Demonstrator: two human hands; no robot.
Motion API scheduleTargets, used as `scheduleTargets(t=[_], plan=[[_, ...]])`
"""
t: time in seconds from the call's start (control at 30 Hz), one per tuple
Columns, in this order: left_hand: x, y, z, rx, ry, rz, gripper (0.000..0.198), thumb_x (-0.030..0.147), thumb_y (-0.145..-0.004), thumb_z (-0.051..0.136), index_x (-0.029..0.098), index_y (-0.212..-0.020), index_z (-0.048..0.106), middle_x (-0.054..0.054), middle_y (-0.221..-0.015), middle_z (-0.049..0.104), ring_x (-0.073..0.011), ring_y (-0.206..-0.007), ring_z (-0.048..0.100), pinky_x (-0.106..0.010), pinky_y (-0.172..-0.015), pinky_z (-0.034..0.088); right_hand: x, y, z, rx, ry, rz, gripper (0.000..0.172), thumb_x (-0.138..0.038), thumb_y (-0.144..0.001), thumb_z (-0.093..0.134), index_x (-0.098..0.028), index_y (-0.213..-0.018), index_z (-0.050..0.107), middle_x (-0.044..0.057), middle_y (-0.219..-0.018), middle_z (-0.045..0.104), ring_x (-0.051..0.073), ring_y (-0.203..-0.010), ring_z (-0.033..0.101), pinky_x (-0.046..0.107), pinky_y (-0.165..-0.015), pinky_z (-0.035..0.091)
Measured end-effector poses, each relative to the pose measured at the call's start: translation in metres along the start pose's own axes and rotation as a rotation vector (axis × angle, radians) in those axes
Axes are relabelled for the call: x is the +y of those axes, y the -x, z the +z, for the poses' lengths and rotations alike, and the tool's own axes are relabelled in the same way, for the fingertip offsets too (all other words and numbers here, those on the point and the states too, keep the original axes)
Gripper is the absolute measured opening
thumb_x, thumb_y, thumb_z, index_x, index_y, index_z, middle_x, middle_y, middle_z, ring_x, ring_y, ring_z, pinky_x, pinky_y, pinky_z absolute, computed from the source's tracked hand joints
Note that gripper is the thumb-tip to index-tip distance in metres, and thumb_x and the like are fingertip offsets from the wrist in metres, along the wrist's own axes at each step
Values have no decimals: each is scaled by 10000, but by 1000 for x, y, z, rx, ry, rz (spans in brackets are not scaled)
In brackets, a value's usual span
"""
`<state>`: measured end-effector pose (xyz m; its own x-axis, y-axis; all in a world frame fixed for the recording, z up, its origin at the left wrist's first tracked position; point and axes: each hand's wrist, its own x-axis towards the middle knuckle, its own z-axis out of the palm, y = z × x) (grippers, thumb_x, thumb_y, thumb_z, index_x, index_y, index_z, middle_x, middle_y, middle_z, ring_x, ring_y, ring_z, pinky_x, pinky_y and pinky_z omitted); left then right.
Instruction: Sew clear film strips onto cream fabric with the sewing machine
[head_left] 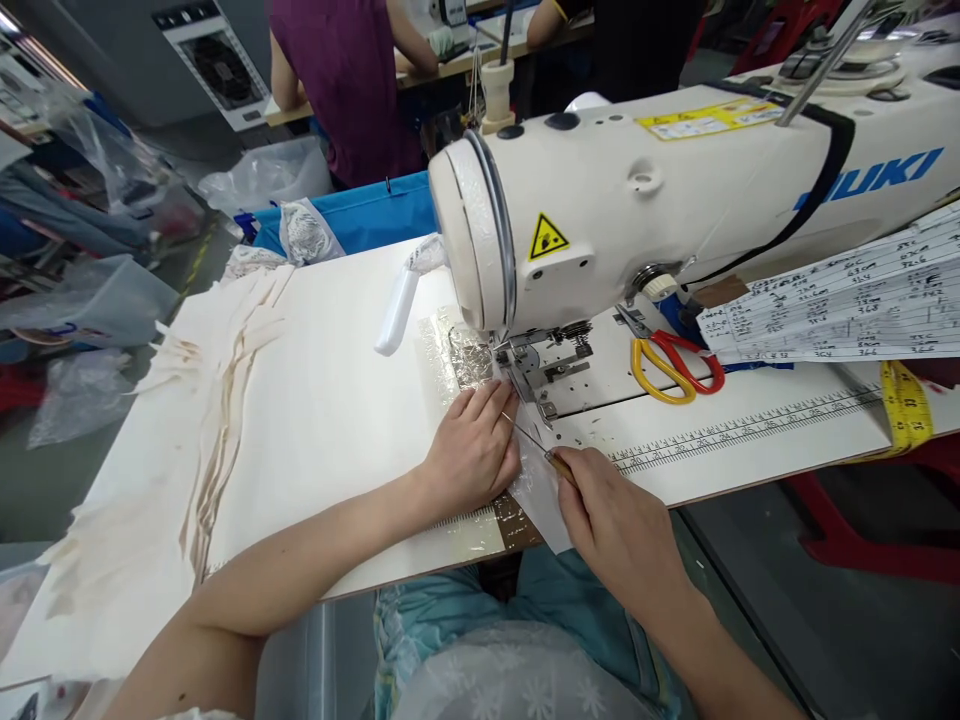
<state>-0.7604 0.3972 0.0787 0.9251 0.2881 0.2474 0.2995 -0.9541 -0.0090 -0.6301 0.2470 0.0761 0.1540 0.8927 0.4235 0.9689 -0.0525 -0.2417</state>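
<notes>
In front of me stands a white sewing machine (570,210), its presser foot (529,385) low over the bed. A strip of thin white fabric (541,495) runs from under the foot down to the table's front edge. My left hand (472,440) lies just left of the foot, fingers curled together and pressing the fabric's upper end. My right hand (619,525) grips an awl (561,466) by its wooden handle. The awl's thin metal shaft points up and left, its tip close to my left fingers. Those fingers partly cover the fabric.
Red-and-yellow scissors (675,368) lie right of the foot, near a printed ruler (720,432), a tape measure (906,405) and marked paper strips (832,290). Cream fabric pieces (225,430) spread over the table's left. A blue cloth bin (367,215) hangs behind; co-workers (345,80) sit beyond.
</notes>
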Motion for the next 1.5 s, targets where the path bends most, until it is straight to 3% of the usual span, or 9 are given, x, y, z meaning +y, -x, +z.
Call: scheduleTargets(t=[0.43, 0.8, 1.1, 1.3, 1.5], plan=[[-4, 0, 0, 47, 24, 42, 430, 237, -941, 416, 35, -1291, 562, -192, -1329, 586, -311, -1257, 518, -496, -1089, 392, -5, -10, 7, 24, -10, -8, 282, -172, -1033, 286, -154, -1063, 565, 46, -831, 675, 166, -642, 660, 236, -495, 418], [-16, -10, -1, -13, 7, -93, 412, 242, -909, 485, 91, -1285, 558, -192, -1280, 555, -329, -1213, 503, -486, -998, 444, -7, -23, 19, 15, -4, 18, 277, -164, -1002, 311, -161, -1038, 586, 76, -902, 721, 167, -653, 668, 241, -494, 424], [-37, -12, 1, -23, -160, -76, 407, 92, -894, 467, 114, -1287, 572, -146, -1372, 541, -309, -1347, 407, -511, -1155, 286, -10, -21, 18, -11, -226, 108, 245, -219, -998, 375, -137, -1027, 604, 63, -755, 723, 188, -567, 674, 247, -461, 436], [-21, -10, -4, 12, -71, -41, 373, 202, -951, 428, 62, -1252, 597, -162, -1283, 602, -298, -1228, 510, -436, -1018, 427, -13, -16, 18, -11, -218, 107, 261, -228, -999, 344, -153, -1015, 594, 60, -734, 719, 195, -571, 678, 258, -461, 429], [-13, -8, -3, -10, -51, 7, 426, 255, -944, 432, 32, -1278, 572, -201, -1364, 556, -325, -1295, 476, -466, -1056, 383, -10, -15, 16, -37, -195, 108, 243, -209, -985, 359, -153, -1007, 594, 49, -730, 718, 201, -568, 680, 270, -476, 439]])
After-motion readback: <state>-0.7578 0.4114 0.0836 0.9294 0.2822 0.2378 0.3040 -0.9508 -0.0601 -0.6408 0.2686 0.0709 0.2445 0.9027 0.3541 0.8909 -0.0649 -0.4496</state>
